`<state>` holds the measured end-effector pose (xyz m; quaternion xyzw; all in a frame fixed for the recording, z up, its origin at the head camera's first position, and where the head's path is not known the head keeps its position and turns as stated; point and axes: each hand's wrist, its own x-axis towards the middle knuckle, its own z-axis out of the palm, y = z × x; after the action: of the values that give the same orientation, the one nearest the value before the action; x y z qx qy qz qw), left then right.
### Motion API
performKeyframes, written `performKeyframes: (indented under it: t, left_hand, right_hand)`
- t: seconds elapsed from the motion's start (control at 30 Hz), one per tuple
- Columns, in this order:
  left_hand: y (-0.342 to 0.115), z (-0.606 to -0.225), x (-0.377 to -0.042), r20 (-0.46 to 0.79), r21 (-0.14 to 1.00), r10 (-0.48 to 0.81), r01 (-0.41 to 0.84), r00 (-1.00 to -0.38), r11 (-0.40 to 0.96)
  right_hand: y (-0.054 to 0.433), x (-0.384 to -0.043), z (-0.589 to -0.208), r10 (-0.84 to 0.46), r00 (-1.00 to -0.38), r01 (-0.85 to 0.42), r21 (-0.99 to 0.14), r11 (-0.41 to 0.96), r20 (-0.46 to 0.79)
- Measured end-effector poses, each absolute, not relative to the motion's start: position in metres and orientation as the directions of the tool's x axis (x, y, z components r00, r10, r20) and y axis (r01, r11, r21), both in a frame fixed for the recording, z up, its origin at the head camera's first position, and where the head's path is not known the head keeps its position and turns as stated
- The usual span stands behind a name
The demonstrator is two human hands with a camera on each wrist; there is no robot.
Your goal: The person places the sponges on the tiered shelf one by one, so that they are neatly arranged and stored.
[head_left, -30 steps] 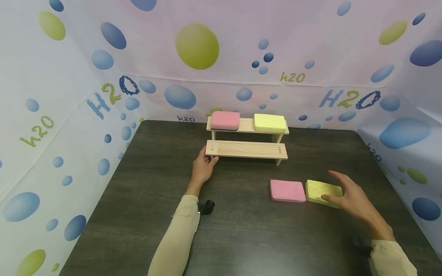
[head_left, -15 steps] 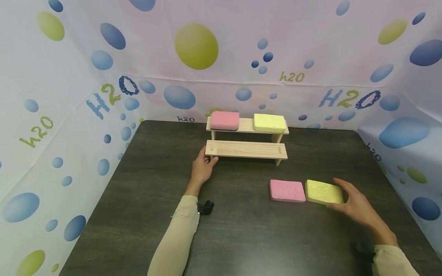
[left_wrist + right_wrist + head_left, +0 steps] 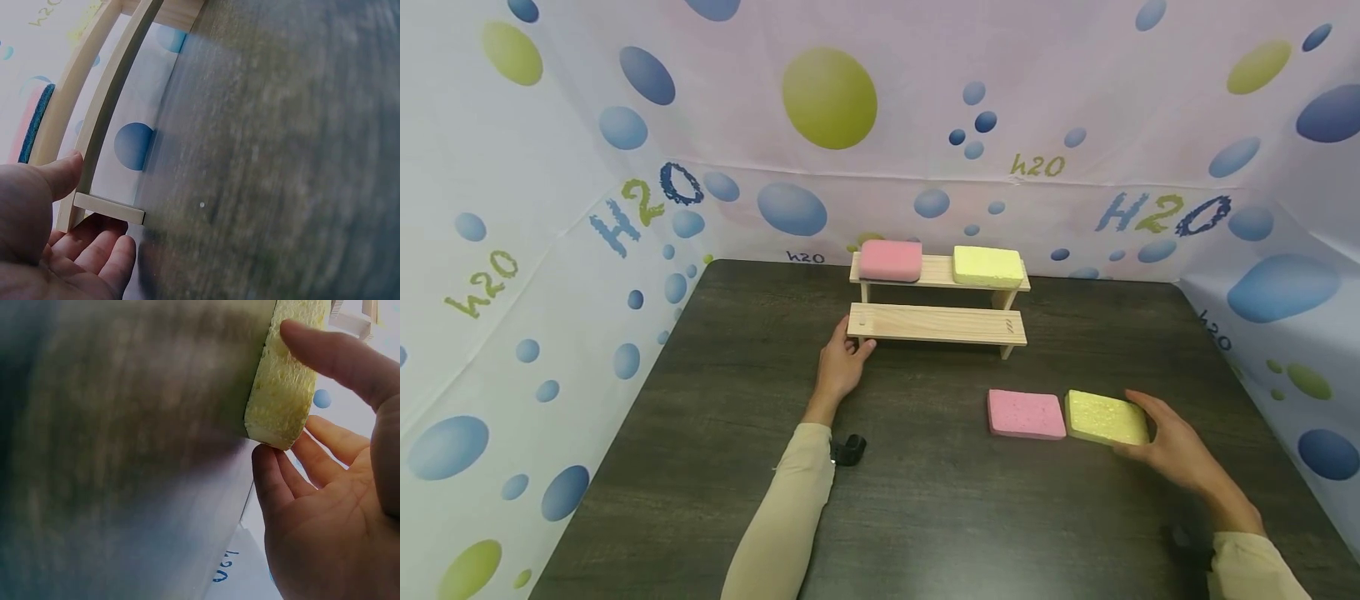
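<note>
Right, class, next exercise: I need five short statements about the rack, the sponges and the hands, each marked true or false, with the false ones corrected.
1. The left hand grips the wooden rack by its left end. True.

2. The right hand is at a pink sponge. False: the right hand is around the right end of the lower yellow sponge, on the table.

3. The upper pink sponge has a dark underside. True.

4. The two sponges on the table are stacked. False: the lower pink sponge and the lower yellow sponge lie side by side.

5. The upper yellow sponge sits on the rack's top shelf. True.
</note>
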<state>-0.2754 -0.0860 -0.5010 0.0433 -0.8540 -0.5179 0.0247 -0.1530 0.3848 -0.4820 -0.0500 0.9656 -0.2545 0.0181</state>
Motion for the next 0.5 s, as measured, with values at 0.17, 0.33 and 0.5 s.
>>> performKeyframes:
  t: [0.17,0.33,0.5]
  left_hand:
    - [-0.0856,-0.5006,-0.2749,-0.002,0.885,-0.101,-0.049,-0.995,0.464]
    - [-0.0853,-0.5003,-0.2744,-0.009,0.884,-0.102,-0.055,-0.995,0.464]
    - [-0.0855,-0.5013,-0.2749,-0.016,0.885,-0.104,-0.063,-0.994,0.462]
  right_hand:
    - [0.3865,-0.1526,-0.4838,-0.112,-0.994,-0.106,-0.489,0.866,0.017]
    - [0.3871,-0.1523,-0.4846,-0.120,-0.993,-0.113,-0.479,0.871,0.017]
    - [0.3870,-0.1513,-0.4839,-0.126,-0.992,-0.114,-0.475,0.873,0.007]
